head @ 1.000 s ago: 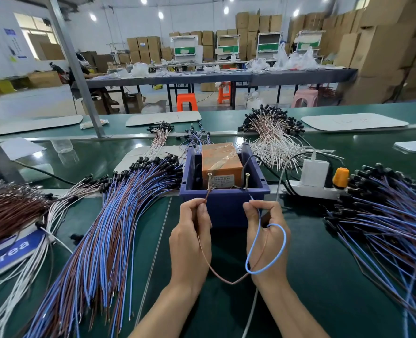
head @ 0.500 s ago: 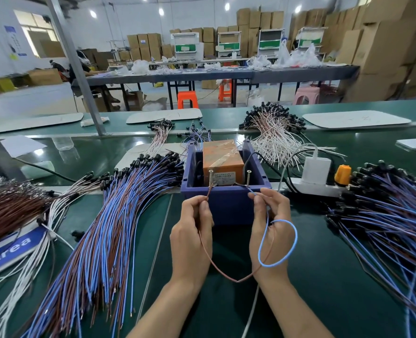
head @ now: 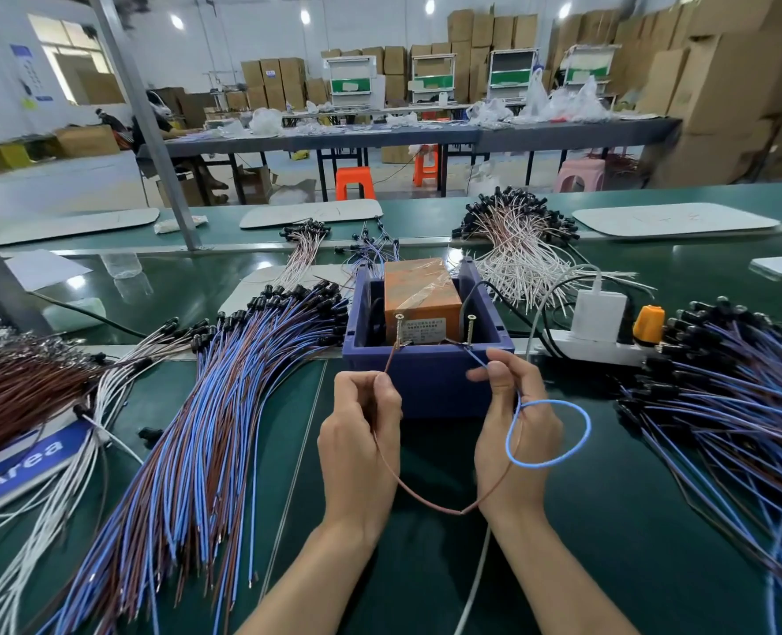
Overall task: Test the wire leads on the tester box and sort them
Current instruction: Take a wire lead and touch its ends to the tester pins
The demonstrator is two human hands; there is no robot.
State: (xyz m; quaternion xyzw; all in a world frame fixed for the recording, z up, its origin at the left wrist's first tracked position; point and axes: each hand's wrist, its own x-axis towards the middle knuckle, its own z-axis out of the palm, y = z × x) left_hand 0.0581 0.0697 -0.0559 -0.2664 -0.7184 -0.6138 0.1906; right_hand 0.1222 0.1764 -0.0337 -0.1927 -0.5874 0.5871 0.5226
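Observation:
The tester box (head: 425,382) is a blue tub holding an orange unit (head: 421,295), with two upright screws on its front rim. My left hand (head: 357,446) pinches the brown wire lead (head: 425,504), whose tip reaches the left screw (head: 399,330). My right hand (head: 512,433) pinches the blue wire lead (head: 549,433), which loops out to the right; its tip meets the base of the right screw (head: 470,332). The brown and blue leads run on into each other below my hands.
A fan of blue and brown leads (head: 205,442) lies to the left, another heap (head: 737,405) to the right. White leads (head: 517,254) sit behind the box. A white power strip (head: 595,346) with charger and orange plug lies right of the box. A brown wire bundle (head: 17,387) lies far left.
My right hand has lifted toward the right screw, bringing the blue tip onto its base; the blue loop swung out rightward. My left hand stays put at the left screw.

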